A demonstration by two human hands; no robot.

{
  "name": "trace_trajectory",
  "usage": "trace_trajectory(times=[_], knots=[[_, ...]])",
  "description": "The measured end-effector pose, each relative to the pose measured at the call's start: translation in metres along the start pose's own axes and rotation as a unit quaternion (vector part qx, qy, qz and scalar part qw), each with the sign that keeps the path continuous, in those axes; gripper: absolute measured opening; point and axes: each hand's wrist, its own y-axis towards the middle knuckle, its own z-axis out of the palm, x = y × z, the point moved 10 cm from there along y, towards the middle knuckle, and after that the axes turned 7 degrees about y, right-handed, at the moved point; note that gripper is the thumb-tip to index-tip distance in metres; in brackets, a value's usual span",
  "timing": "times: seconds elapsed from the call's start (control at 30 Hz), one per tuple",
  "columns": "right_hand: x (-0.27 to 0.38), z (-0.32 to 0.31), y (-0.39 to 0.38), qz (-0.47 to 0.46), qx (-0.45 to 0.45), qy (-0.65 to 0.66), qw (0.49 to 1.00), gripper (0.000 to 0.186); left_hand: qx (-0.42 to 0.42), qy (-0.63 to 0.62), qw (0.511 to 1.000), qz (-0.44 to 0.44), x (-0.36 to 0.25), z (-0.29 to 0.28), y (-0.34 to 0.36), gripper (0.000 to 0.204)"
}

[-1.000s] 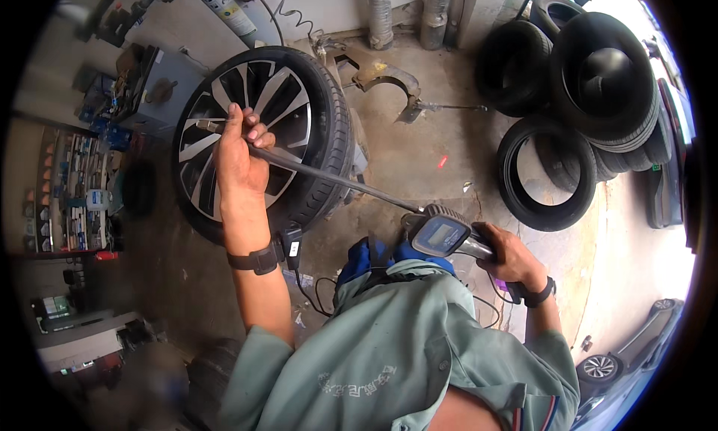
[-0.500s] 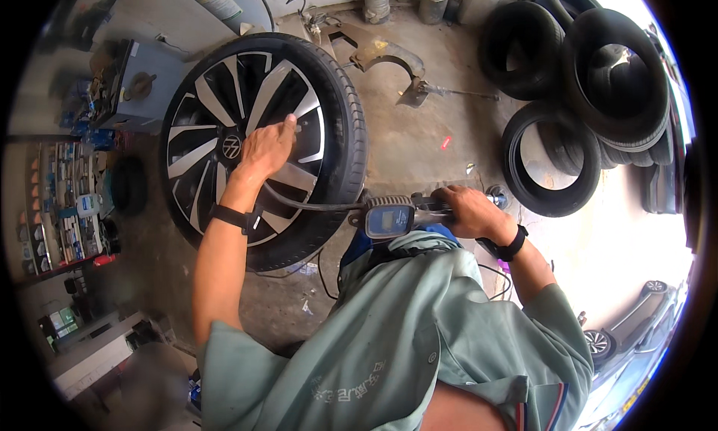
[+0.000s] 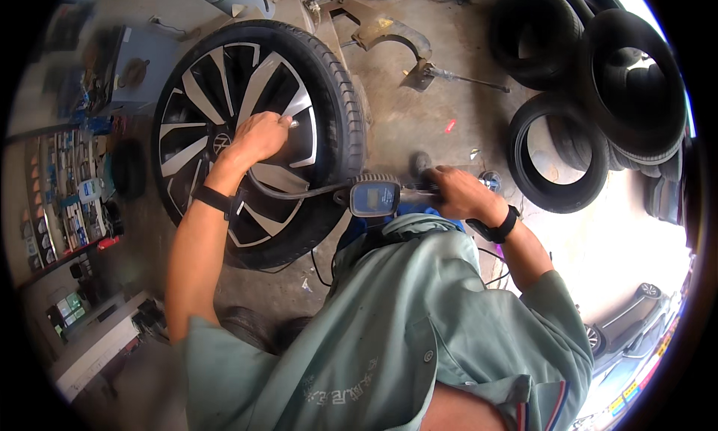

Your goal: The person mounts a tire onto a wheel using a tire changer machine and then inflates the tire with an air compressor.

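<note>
A car wheel (image 3: 345,106) with black and silver spokes is on my left, its outer face toward me. My left hand (image 3: 262,137) is closed in front of the spokes, beside the hub cap; a small metal tip shows by its thumb. A black rubber hose (image 3: 288,195) runs from under this hand to a tyre inflator gauge (image 3: 374,199) with a blue-edged display, in front of my belly. My right hand (image 3: 460,194) is wrapped round the inflator's handle. The hose end is mostly hidden by my left hand.
A metal bead-breaker arm (image 3: 396,36) with a rod lies beyond the wheel. Several loose tyres (image 3: 557,195) are stacked at the far right. Shelves of boxed goods (image 3: 71,199) line the left side. A parked car (image 3: 632,326) stands at the lower right.
My left hand has closed more at the thumb and a metal tip now shows there. The gauge and both hands sit slightly further left and higher in view, as the view itself has shifted.
</note>
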Motion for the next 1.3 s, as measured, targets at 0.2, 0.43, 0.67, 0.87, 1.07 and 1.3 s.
trace_trajectory(times=[0.2, 0.43, 0.67, 0.87, 1.07, 1.3], knots=[[0.01, 0.0, 0.025, -0.063, 0.041, -0.049, 0.996, 0.036, -0.012, 0.142, 0.99, 0.001, -0.034, -0.008, -0.002, 0.039], [0.021, 0.02, 0.054, -0.091, 0.106, -0.055, 0.989, 0.037, -0.037, 0.164, 0.985, -0.047, -0.034, -0.002, 0.001, 0.037], [0.011, 0.04, 0.067, -0.055, 0.129, -0.121, 0.983, 0.029, -0.07, 0.152, 0.984, -0.061, -0.03, -0.004, 0.004, 0.038], [0.015, 0.036, 0.065, -0.048, 0.115, -0.137, 0.983, 0.029, -0.086, 0.145, 0.984, -0.059, -0.028, -0.004, 0.0, 0.037], [0.016, 0.036, 0.062, -0.064, 0.079, -0.117, 0.988, 0.022, -0.088, 0.153, 0.983, -0.048, -0.033, -0.007, -0.001, 0.037], [0.021, 0.034, 0.057, -0.054, 0.062, -0.109, 0.991, 0.022, -0.091, 0.162, 0.982, -0.038, -0.031, -0.005, -0.001, 0.037]])
